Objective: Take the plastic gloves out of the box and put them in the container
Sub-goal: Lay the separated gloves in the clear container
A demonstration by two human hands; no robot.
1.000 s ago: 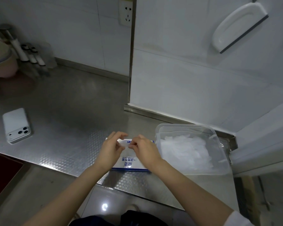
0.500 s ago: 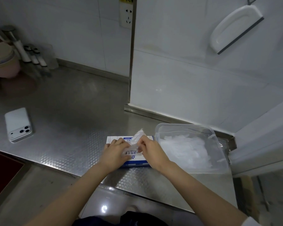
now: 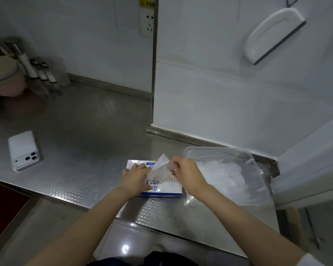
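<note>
The glove point(image 3: 160, 167) has come further out of the box point(image 3: 161, 190) than half a second ago, and the right hand point(image 3: 188, 174) has drawn toward the container point(image 3: 257, 167). That hand pinches the glove's upper end. The left hand point(image 3: 135, 178) presses on the box just beside it, fingers fairly straight; whether its thumb also catches the film is unclear. Keep the box pinned to the worktop point(image 3: 85, 150), pull steadily until the tail clears, then carry it right onto the pile point(image 3: 224, 176).

Table point(image 3: 85, 131): open passage from box point(image 3: 161, 189) toward 10–11 o'clock; phone point(image 3: 24, 150) at 9, wall point(image 3: 200, 102) at 12–1, container point(image 3: 215, 149) just beside at 3.
</note>
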